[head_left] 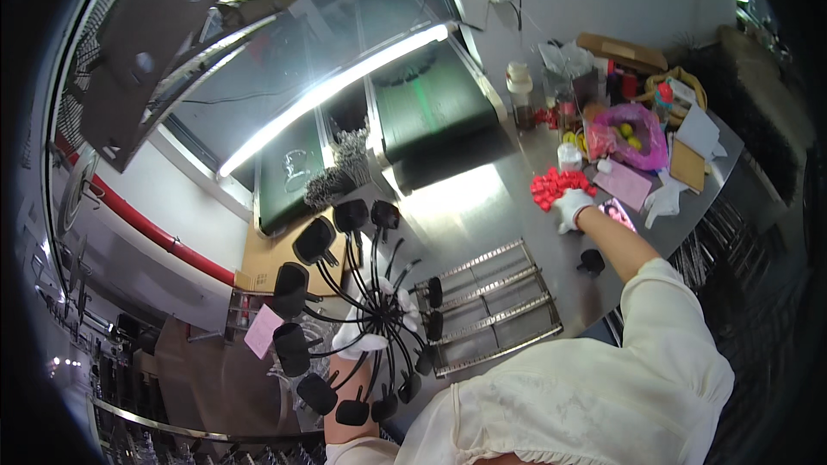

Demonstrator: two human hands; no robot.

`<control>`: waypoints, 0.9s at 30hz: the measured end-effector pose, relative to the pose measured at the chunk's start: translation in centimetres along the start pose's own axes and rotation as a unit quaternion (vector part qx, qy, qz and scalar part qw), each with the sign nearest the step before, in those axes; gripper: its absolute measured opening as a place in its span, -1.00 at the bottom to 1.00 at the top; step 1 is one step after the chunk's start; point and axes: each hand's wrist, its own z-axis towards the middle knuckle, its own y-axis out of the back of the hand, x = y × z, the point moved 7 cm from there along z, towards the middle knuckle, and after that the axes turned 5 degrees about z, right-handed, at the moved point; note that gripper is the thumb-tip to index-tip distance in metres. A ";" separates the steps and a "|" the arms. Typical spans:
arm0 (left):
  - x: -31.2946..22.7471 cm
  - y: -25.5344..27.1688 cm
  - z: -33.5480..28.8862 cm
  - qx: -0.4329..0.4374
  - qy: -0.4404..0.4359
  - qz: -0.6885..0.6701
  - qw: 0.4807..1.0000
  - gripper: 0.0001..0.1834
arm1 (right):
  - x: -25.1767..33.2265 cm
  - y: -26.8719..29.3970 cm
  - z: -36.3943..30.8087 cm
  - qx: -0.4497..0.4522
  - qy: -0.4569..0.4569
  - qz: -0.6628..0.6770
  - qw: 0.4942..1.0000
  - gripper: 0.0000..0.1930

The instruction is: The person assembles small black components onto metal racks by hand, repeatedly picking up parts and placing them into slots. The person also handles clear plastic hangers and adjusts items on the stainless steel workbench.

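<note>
My left hand, in a white glove, is closed round the hub of a wheel-like rack. Curved black rods fan out from that hub, and flat, rounded black pieces like sunglass lenses sit at their ends. Across the table, my right hand, also gloved in white, is at the near edge of a pile of small red pieces. Its fingers look drawn together against the pile; whatever they hold is hidden. Nearer to me, one loose black piece rests on the metal table.
A metal slatted frame lies right of the rack. Behind stand two green conveyor belts under a bright light tube. A phone, pink paper, a pink bag and jars crowd the right side.
</note>
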 end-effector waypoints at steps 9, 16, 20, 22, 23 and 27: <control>-3.3 -4.0 2.4 0.020 0.165 0.180 0.970 -0.31 | 24.2 22.9 -17.0 -0.231 0.498 0.411 0.728 -0.62; -4.4 -8.2 3.9 0.098 0.170 0.465 0.863 -0.32 | 22.6 12.6 -16.2 0.291 0.415 0.295 0.810 -0.79; -3.5 -8.5 5.9 0.137 0.113 0.516 0.838 -0.29 | 18.6 14.2 -16.4 -0.020 0.330 0.129 0.935 -0.80; -2.9 -7.6 6.7 0.135 0.136 0.468 0.863 -0.27 | 18.8 21.3 -20.5 -0.352 0.391 0.191 0.829 -0.77; -2.6 -7.0 7.0 0.134 0.153 0.437 0.876 -0.27 | 19.8 23.2 -22.2 -0.348 0.456 0.253 0.779 -0.70; -1.4 -5.0 7.6 0.128 0.220 0.302 0.919 -0.23 | 23.4 26.6 -23.6 -0.308 0.441 0.334 0.774 -0.59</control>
